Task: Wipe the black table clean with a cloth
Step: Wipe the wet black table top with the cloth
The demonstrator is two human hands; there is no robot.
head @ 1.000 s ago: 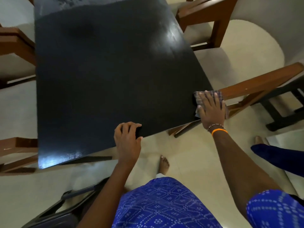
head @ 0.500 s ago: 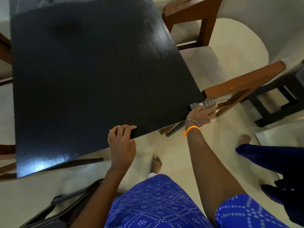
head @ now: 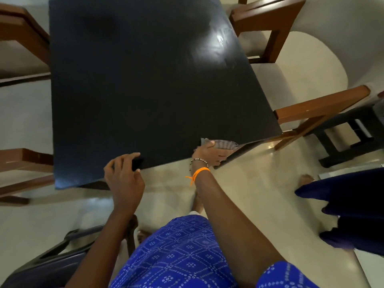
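The black table (head: 149, 84) fills the upper middle of the head view, glossy with a glare patch at its far right. My right hand (head: 209, 153) grips a checked grey cloth (head: 222, 144) against the table's near edge, right of its middle, thumb on top and fingers curled under the rim. My left hand (head: 124, 173) sits at the near edge further left, fingers curled over the rim of the tabletop. An orange band and a bead bracelet circle my right wrist.
Brown wooden chairs stand around the table: one at the far right (head: 268, 23), one at the near right (head: 315, 113), two on the left (head: 22, 38). A dark folding chair (head: 54, 262) is at my lower left. Another person's dark blue clothing (head: 353, 204) is on the right.
My right hand slid the cloth from the table's near right corner leftward along the near edge. The left hand stayed on the rim. The view shifted to the left.
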